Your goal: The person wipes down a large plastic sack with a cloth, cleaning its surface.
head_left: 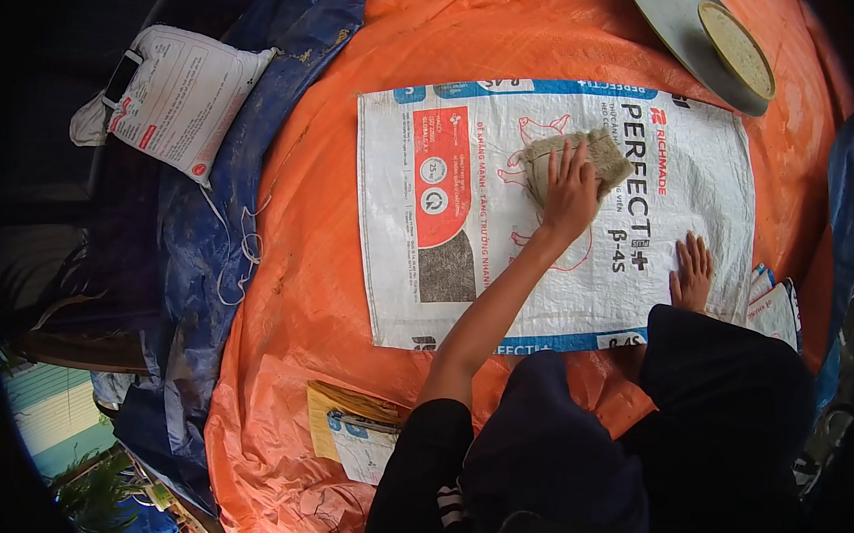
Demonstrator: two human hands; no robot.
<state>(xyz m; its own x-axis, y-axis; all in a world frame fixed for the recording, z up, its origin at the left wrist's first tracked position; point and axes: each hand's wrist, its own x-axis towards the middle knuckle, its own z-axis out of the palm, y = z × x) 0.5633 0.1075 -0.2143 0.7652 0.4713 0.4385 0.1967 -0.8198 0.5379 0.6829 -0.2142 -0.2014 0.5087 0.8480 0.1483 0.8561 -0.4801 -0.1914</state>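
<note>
A white woven feed sack (560, 272) with blue bands, red panels and "PERFECT" print lies flat in front of me. My left hand (574, 182) presses a folded, rough tan cloth (608, 160) onto the sack's upper middle, with its fingers over the cloth. To the right, my right hand (694, 269) rests on the sack with its fingers spread, holding nothing. My dark-clothed knees stand at the sack's near edge, and one hides part of the right arm.
An orange tarp (303, 261) covers the ground, with a blue tarp (193, 285) along the left. A filled white bag (187, 94) sits upper left. A grey round basin (680, 35) holding a tan round object stands upper right. Folded sacks (362, 445) lie near my left elbow.
</note>
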